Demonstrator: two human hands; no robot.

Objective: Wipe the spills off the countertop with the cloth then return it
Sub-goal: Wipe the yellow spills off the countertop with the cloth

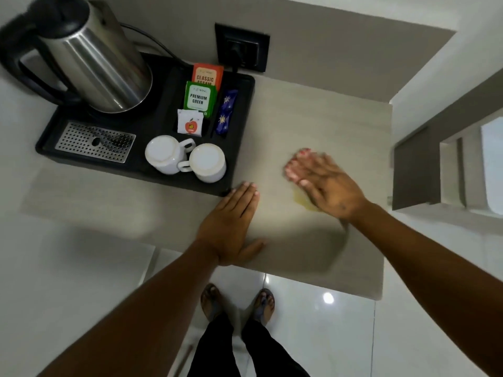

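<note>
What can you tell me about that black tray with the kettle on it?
The black tray looks like moulded plastic, rectangular with a raised rim, lying flat on the pale countertop against the wall. It carries a steel kettle, a perforated metal drip grate, two white cups turned upside down, and slots holding tea sachets and dark blue packets. The left hand lies flat on the counter with its fingertips at the tray's near corner; whether they touch it is unclear.

A black rectangular plastic tray (239, 110) held a stainless-steel kettle with a black handle (100, 63), two upturned white ceramic cups (187, 159), a perforated metal drip grate (95, 141) and tea sachets (201, 97).
</note>
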